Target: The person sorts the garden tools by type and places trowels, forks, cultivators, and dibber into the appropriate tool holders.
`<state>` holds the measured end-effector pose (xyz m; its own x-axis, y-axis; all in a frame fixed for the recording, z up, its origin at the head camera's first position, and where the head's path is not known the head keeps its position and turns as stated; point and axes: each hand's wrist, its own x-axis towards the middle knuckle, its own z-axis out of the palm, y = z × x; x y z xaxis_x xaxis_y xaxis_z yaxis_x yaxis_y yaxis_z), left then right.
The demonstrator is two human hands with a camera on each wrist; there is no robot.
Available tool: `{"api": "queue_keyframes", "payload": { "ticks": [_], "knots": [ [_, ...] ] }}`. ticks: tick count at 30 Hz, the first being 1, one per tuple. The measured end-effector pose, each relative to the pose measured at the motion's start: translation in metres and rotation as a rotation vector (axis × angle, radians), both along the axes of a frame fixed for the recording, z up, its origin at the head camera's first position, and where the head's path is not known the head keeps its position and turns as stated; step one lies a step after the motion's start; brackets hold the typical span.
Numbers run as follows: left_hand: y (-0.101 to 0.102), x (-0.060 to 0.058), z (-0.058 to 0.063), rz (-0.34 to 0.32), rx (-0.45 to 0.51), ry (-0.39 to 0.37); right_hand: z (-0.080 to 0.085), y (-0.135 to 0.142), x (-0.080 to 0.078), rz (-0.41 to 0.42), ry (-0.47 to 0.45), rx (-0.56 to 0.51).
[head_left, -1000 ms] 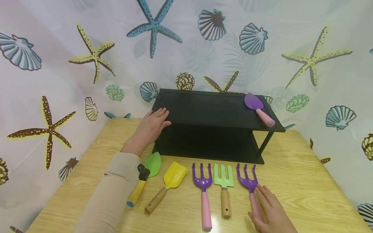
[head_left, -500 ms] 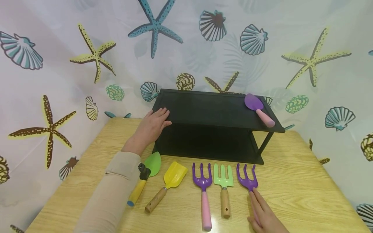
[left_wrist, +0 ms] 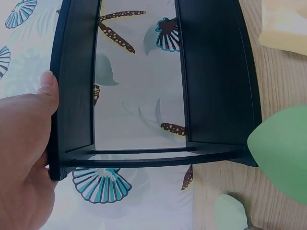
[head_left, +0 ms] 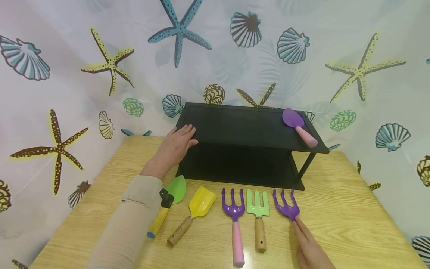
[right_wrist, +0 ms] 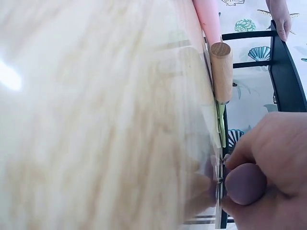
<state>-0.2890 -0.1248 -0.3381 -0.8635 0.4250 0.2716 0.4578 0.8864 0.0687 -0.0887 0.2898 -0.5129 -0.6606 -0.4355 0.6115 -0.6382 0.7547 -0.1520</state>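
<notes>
In the head view, my left hand (head_left: 176,147) rests on the left end of a black two-tier shelf (head_left: 231,125), fingers laid over the top board. The left wrist view shows that thumb at the board's edge. Down at the front right, my right hand (head_left: 310,248) grips a purple hand fork (head_left: 289,210) by its pink handle, tines pointing at the shelf. The rounded handle end (right_wrist: 245,184) shows between thumb and fingers in the right wrist view. Beside it lie a light green hand fork (head_left: 258,205) with a wooden handle and a second purple hand fork (head_left: 233,211).
A yellow scoop (head_left: 201,203) and a green trowel (head_left: 178,188) lie on the wooden table (head_left: 336,209) by the left sleeve. A purple trowel (head_left: 293,118) with a pink handle lies on the shelf's top right. Behind hangs a shell-patterned cloth (head_left: 235,67).
My right hand has closed round the purple fork's handle, and the fork has shifted slightly right and tilted. The left hand stays on the shelf.
</notes>
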Motion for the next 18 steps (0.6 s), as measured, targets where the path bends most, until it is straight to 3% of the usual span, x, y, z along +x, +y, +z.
{"api": "queue_keyframes", "payload": {
  "ticks": [12,18],
  "knots": [
    [0.0,-0.001,-0.001,-0.001,0.0,0.008,0.012,0.0,-0.002,0.018,0.087,-0.097],
    [0.0,-0.002,-0.001,0.0,0.003,0.001,0.021,-0.004,0.0,-0.038,0.056,-0.113]
  ]
}}
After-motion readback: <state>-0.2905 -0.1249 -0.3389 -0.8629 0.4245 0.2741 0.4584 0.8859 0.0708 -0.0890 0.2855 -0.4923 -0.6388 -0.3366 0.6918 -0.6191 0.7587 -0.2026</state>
